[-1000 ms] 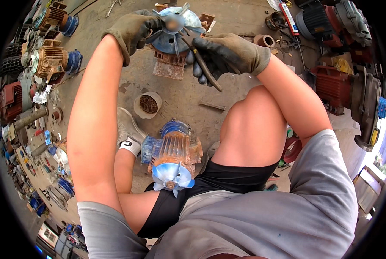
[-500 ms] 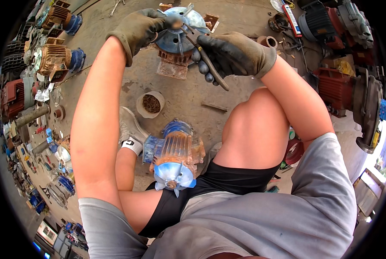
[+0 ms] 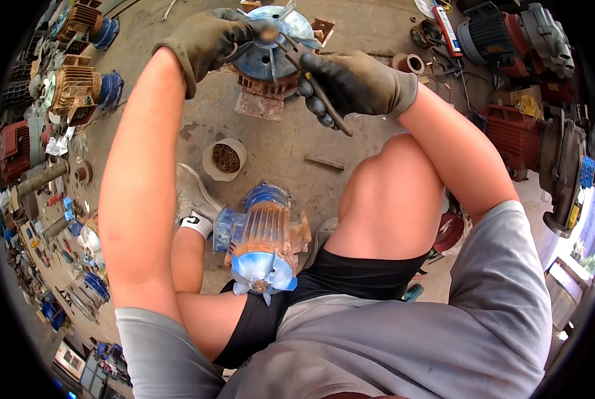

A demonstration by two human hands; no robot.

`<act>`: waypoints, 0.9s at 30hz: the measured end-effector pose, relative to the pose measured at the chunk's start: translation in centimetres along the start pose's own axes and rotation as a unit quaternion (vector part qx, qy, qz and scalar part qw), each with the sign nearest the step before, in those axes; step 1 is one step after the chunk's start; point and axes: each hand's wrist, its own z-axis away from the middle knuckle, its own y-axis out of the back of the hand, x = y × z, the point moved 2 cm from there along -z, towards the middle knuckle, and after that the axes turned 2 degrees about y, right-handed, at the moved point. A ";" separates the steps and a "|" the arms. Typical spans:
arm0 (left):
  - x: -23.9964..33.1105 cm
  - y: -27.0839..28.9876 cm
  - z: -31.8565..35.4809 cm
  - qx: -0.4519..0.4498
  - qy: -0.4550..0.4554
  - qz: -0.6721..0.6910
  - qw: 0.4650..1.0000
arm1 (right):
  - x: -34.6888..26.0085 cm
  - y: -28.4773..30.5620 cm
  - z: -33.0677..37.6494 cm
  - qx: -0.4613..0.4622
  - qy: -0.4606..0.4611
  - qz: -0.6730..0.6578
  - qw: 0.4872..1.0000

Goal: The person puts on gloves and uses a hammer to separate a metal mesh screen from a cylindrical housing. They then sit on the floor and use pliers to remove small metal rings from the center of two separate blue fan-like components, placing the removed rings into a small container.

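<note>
Head view: both gloved hands on one motor.
Left hand [image 3: 208, 40]: clasps blue motor cap [image 3: 271, 46].
Right hand [image 3: 357, 83]: grips pliers [image 3: 311, 76], jaws up-left onto cap's centre.

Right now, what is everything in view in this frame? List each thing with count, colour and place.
motor: one, blue and rusty, on the floor under both hands
pliers: one, dark, in the right hand, tips at the motor
second motor: one, blue with a rusty ribbed body, between the legs
tub: one, pale, on the floor, rusty bits inside
more motors: several, rusty, blue and red, along the left and right edges
floor: grey concrete
left hand: gloved, on the motor
right hand: gloved, holding the pliers
</note>
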 end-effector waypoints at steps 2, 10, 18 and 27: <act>1.0 -0.1 0.2 -0.038 0.130 0.123 0.983 | 0.0 0.3 -0.1 -0.019 -0.008 -0.012 1.000; 0.5 -0.3 -1.0 -0.076 0.205 0.225 0.949 | -0.4 0.0 0.4 -0.019 -0.013 -0.018 1.000; 0.2 -0.5 -0.5 0.017 0.170 0.169 0.971 | 0.0 1.3 -0.3 -0.019 0.012 0.053 0.998; 0.1 -0.4 0.9 0.029 -0.073 0.172 0.982 | -0.5 1.0 0.1 0.006 0.033 0.047 0.998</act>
